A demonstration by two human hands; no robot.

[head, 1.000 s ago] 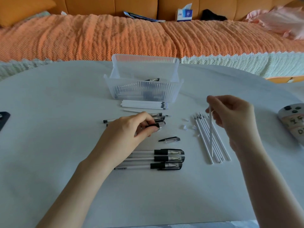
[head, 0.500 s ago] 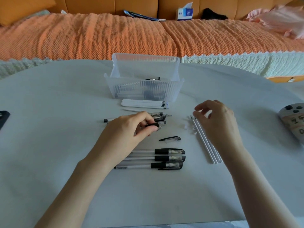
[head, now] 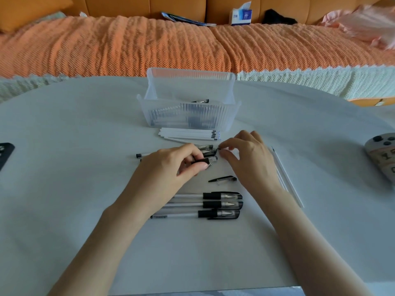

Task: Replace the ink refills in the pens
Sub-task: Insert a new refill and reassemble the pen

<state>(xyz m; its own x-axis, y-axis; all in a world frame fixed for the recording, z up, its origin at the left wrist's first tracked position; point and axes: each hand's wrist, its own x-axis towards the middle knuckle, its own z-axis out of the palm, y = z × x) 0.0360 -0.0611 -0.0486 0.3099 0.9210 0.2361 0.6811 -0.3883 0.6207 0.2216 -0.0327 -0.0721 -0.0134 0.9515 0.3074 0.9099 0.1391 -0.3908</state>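
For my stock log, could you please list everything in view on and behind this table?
bin: one, clear, far centre
stacked refills: about five, white, before bin
loose refills: few, white, right side
capped pens: three, clear-black, front centre
cap: one, black-clear, beyond them
phone: one, black, left edge
controller: one, pale, right edge
tissue box: one, blue-white, sofa
left hand: one, gripping a pen, centre
right hand: one, beside left hand

No txt legible anywhere.

Head view looks down over table (head: 85,189), seemingly close.
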